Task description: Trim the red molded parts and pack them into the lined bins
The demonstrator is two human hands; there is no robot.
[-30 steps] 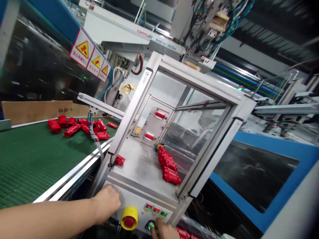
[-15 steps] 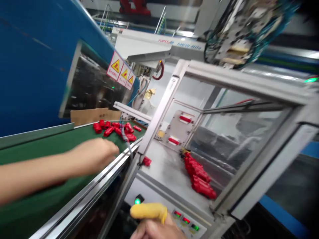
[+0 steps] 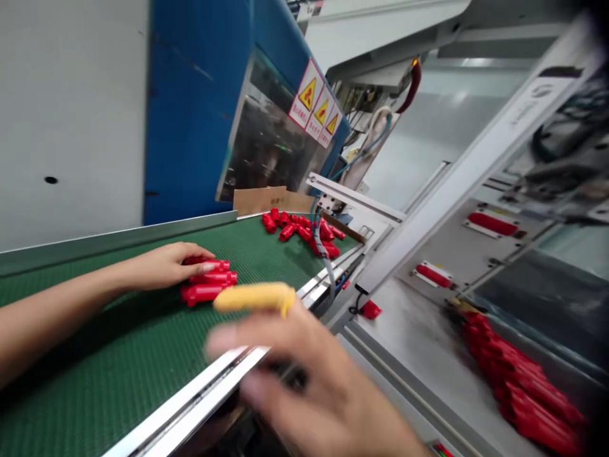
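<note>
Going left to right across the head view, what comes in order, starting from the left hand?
Left hand → nearby red parts → yellow finger cover → far red pile → lone red part → lower fixture → red stack.

- The green belt (image 3: 133,362) runs from the lower left up to the middle of the frame.
- Three red tubes (image 3: 212,279) lie on it side by side, just left of the middle.
- A messy red pile (image 3: 304,233) sits farther up the belt, above the middle.
- A shiny metal plate (image 3: 423,330) is at the lower right. A long red heap (image 3: 518,374) lies on it.
</note>
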